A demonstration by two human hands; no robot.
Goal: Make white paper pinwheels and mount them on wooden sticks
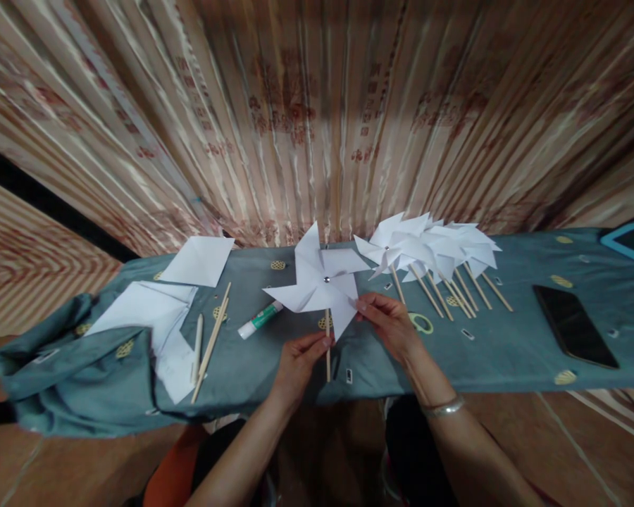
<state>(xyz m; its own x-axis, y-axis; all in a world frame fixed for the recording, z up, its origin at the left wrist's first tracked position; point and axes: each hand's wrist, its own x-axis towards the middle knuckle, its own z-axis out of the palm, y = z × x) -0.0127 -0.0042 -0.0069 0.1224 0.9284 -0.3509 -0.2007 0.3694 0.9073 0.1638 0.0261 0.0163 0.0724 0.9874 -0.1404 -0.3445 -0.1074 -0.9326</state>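
Note:
A white paper pinwheel with a shiny pin at its centre is held upright above the cloth-covered table. My left hand pinches its wooden stick below the blades. With thumb and fingertips, my right hand grips the edge of the lower right blade. A green and white glue stick lies just left of the pinwheel. Beyond my right hand, several finished pinwheels overlap in a row, their sticks pointing toward me.
White paper sheets and a paper stack lie at the left beside loose wooden sticks. A yellow-green ring and a dark phone are on the right. A blue-framed device sits at the far right; a patterned curtain hangs behind.

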